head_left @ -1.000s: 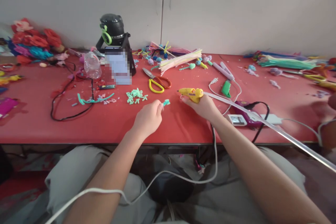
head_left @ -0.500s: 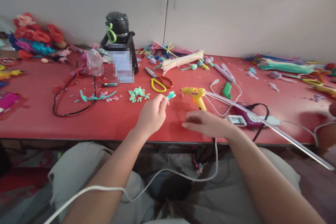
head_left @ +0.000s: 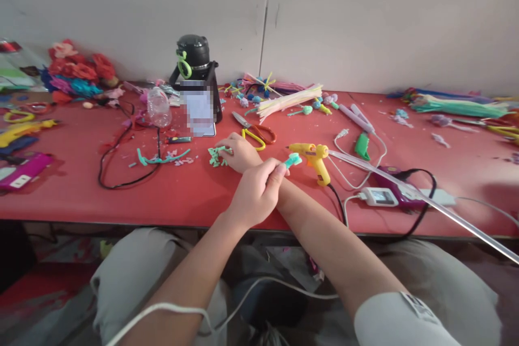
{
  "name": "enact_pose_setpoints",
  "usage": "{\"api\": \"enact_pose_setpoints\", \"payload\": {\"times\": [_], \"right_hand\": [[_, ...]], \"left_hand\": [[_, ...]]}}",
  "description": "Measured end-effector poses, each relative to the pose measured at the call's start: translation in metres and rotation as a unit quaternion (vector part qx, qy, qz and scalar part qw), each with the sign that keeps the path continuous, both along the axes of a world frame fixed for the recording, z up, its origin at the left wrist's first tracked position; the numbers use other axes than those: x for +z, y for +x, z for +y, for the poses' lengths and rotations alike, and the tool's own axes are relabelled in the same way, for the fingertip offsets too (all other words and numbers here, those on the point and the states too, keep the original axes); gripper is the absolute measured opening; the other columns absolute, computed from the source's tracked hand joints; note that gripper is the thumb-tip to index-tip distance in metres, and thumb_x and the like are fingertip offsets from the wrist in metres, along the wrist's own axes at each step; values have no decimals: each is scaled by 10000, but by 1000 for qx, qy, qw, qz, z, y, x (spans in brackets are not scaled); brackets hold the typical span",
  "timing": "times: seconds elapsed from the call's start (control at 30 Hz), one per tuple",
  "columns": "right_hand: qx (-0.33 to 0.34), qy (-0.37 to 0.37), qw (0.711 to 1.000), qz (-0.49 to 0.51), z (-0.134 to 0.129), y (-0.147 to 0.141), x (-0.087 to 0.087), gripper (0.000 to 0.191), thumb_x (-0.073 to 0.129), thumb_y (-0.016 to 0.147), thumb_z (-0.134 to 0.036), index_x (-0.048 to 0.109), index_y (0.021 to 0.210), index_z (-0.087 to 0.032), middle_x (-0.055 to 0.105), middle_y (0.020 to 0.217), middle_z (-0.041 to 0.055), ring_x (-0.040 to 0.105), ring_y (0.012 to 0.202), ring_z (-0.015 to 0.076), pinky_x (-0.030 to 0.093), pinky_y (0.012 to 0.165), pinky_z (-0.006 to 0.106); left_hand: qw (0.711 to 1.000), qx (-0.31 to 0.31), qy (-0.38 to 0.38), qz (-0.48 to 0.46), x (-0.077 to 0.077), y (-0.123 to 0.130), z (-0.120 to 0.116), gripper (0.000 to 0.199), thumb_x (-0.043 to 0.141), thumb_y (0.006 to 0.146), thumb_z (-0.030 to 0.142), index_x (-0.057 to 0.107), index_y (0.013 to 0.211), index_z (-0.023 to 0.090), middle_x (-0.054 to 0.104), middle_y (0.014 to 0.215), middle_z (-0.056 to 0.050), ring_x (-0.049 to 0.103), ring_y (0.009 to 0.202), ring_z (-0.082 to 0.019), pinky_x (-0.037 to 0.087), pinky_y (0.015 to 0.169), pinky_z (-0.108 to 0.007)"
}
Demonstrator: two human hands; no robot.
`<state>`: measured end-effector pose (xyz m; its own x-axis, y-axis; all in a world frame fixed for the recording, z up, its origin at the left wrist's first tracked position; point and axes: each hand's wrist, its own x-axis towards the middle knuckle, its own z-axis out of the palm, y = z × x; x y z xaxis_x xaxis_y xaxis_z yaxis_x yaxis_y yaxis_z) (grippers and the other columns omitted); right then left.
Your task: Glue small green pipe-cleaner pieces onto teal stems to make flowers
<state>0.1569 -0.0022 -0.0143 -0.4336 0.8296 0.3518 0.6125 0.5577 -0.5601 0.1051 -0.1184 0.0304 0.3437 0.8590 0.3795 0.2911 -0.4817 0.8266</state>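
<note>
One long red table (head_left: 194, 200) is stretching out in front of the person. Nearest of all, grey pants (head_left: 138, 275) are showing under its edge, and a white cord (head_left: 170, 305) is running across the left arm. Both arms are crossing, with the left one on top.

The left hand (head_left: 257, 194) is pinching a small green piece (head_left: 292, 160) between thumb and finger, and the piece's pale end is poking out toward the right. The right hand (head_left: 241, 153) is resting at a pile of little green bits (head_left: 214, 158), its fingertips covering some of them; I cannot tell if it is gripping one.

On the right side, a yellow glue gun (head_left: 305, 149) is lying on its side, close to the green piece. One long clear stick (head_left: 454, 217) is coming out of its back and passing over a purple power box (head_left: 401, 192).

Just past the right hand, scissors (head_left: 248, 126) with one yellow and one red handle are lying open. Farther back, a phone (head_left: 198, 111) is leaning on a black bottle (head_left: 193, 48), and pale fuzzy sticks (head_left: 290, 101) are lying in a bunch. Behind everything, a grey wall (head_left: 344, 21) is standing.
</note>
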Motion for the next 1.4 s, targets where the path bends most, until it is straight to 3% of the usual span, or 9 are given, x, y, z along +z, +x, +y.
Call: {"api": "enact_pose_setpoints", "payload": {"times": [0.13, 0.4, 0.5, 0.63, 0.83, 1.1, 1.3, 1.4], "right_hand": [[-20, -31, 999, 13, 3, -3, -8, 159, 604, 942, -193, 751, 1002, -196, 633, 1062, 77, 605, 943, 195, 492, 832, 323], [-21, -38, 989, 140, 6, 26, -17, 247, 543, 773, -61, 705, 920, -173, 675, 906, 40, 611, 802, 165, 510, 777, 312], [-30, -8, 992, 122, 4, 24, -14, 214, 570, 814, -85, 723, 940, -166, 664, 921, 50, 606, 828, 174, 504, 799, 319], [-25, 34, 998, 50, 2, 12, -8, 181, 602, 911, -177, 759, 1000, -190, 647, 1073, 90, 594, 1000, 219, 482, 922, 370], [-63, 20, 997, -45, -1, 2, -4, 184, 613, 879, -164, 776, 960, -188, 635, 1100, 110, 554, 1032, 268, 470, 904, 421], [-71, 22, 994, -78, -3, -6, -1, 149, 630, 909, -256, 756, 915, -178, 620, 1058, 110, 550, 1001, 261, 465, 869, 411], [-69, 35, 995, -68, -1, -11, -3, 162, 591, 914, -175, 728, 831, -195, 620, 1011, 95, 552, 986, 255, 465, 830, 390], [-67, 41, 995, -63, 0, -11, -5, 161, 560, 941, -167, 708, 883, -187, 616, 1058, 105, 553, 1016, 255, 468, 861, 387]], "left_hand": [[1000, -1, 0, 11, -1, 0, -1, 325, 403, 1071, 369, 615, 904, 188, 687, 801, -34, 645, 765, -175, 470, 721, -291], [1000, 10, -6, 17, -5, 1, -3, 317, 416, 1064, 360, 625, 892, 194, 694, 782, -29, 641, 732, -170, 460, 684, -286], [1000, 9, -7, 16, -6, 1, -3, 317, 419, 1064, 359, 626, 891, 192, 691, 776, -28, 642, 727, -169, 454, 679, -286], [1000, 2, -3, 12, -6, 2, -3, 315, 408, 1068, 355, 619, 897, 195, 705, 832, -38, 659, 789, -180, 466, 719, -294], [1000, 2, 2, 15, -5, 1, -4, 333, 391, 1070, 366, 610, 884, 199, 680, 795, -31, 638, 754, -176, 458, 701, -296], [1000, -6, 0, 5, -5, 1, -3, 327, 387, 1070, 357, 598, 876, 200, 700, 848, -45, 655, 809, -191, 468, 740, -313], [1000, -2, 3, 3, -5, 1, -2, 328, 394, 1068, 363, 607, 883, 196, 689, 803, -38, 647, 774, -184, 468, 725, -308], [1000, 14, 2, -6, -5, 1, -2, 323, 404, 1065, 370, 622, 901, 195, 683, 784, -36, 636, 741, -178, 475, 714, -305]]}}
